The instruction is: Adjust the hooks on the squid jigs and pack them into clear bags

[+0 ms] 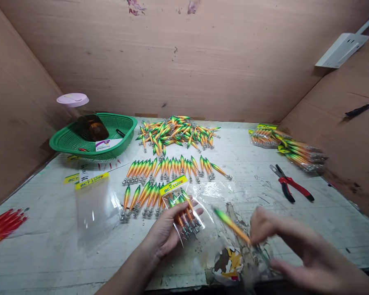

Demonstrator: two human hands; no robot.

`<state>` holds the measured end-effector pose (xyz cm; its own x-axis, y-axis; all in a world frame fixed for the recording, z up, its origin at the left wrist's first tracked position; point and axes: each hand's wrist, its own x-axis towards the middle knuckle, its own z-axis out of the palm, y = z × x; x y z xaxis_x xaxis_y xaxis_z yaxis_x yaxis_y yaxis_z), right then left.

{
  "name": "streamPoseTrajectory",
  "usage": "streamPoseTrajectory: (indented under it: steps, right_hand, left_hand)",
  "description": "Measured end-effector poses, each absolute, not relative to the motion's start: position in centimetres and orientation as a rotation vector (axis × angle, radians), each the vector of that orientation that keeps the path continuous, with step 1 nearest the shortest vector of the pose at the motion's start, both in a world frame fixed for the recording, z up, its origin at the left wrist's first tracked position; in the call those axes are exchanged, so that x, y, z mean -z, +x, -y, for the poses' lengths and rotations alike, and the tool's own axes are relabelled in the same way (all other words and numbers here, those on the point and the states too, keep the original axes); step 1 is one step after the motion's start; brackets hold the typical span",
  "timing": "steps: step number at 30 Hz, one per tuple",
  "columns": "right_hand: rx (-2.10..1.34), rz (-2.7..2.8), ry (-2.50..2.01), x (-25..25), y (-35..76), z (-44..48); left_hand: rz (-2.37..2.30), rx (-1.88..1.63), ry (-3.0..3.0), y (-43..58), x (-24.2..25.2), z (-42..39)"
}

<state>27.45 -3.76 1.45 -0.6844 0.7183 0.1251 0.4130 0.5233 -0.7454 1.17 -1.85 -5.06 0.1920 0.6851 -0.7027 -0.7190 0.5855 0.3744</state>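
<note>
My left hand [167, 229] holds a clear plastic bag [184, 209] with a yellow header card; several orange-green squid-jig lures lie inside it. My right hand [292, 246], blurred by motion, pinches one loose lure [232, 224] by its hooked end, its green tip pointing toward the bag. Just beyond the bag lies a short row of lures [143, 198], and behind that a longer row [175, 168]. A loose heap of the same lures [176, 133] sits further back.
Empty bags with yellow headers [90, 192] lie at left. A green basket [94, 137] stands back left, filled packs [287, 147] back right, red-handled pliers [290, 187] at right, red lures [4, 225] at far left. Wooden walls enclose the table.
</note>
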Motion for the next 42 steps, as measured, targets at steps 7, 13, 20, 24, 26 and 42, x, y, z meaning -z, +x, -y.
streamPoseTrajectory:
  steps: [7, 13, 20, 24, 26, 42]
  right_hand:
    - [-0.643, 2.477, -0.933, -0.3, 24.2, 6.7]
    - [-0.278, 2.292, -0.921, 3.0, 21.4, 6.6]
    - [-0.279, 2.236, -0.897, 3.6, 21.2, 7.5]
    - [-0.287, 2.216, -0.949, 3.5, 21.6, 8.0]
    - [-0.296, 2.181, -0.956, 3.4, 21.5, 8.1]
    - [-0.206, 2.136, -0.942, 4.9, 20.4, 7.2]
  left_hand:
    - [-0.958, -0.997, 0.005, 1.3, 5.1, 1.9]
    - [-0.954, -1.021, 0.005, 1.9, 5.1, 2.2]
    - [-0.95, -1.053, 0.008, 1.8, 5.2, 2.4]
    - [-0.965, -1.048, -0.026, 1.5, 5.7, 2.3]
    - [-0.971, -1.036, -0.028, 1.6, 5.7, 2.3]
    - [-0.99, -0.989, 0.036, 2.4, 4.9, 3.1]
